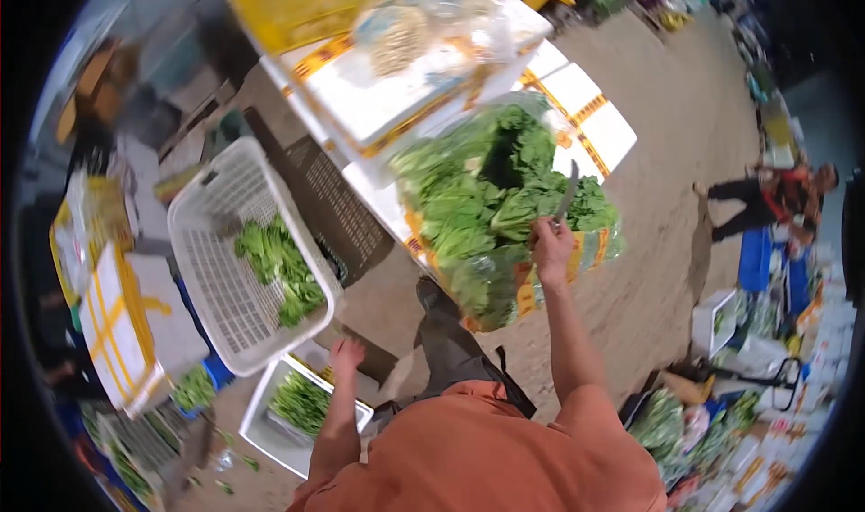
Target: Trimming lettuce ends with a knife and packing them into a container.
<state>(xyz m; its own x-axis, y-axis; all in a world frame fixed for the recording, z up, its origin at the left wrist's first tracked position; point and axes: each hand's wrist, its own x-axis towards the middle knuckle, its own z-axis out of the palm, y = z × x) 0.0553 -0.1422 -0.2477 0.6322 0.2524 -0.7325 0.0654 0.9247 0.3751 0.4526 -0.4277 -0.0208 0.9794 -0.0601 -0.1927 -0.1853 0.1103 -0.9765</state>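
My right hand (551, 240) is closed round the handle of a knife (570, 190), its blade pointing up and away from me. Beneath it spreads a large heap of leafy green lettuce (450, 201) in a clear plastic bag with a yellow-orange printed edge, resting on white foam boxes. My left hand (346, 353) hangs low with nothing in it, its fingers loosely apart though slightly blurred. It is nearest to a white foam box (255, 431) holding leafy greens (302, 402). Left of me, a white plastic basket (212, 309) contains several lettuce heads (277, 264).
Stacked white foam boxes (360, 107) bear a bag of pale round items (401, 39) beside a yellow crate (297, 8). Taped boxes (117, 323) stand at far left. A person (779, 197) stands at the right, near blue crates (755, 260) and bagged vegetables (662, 422).
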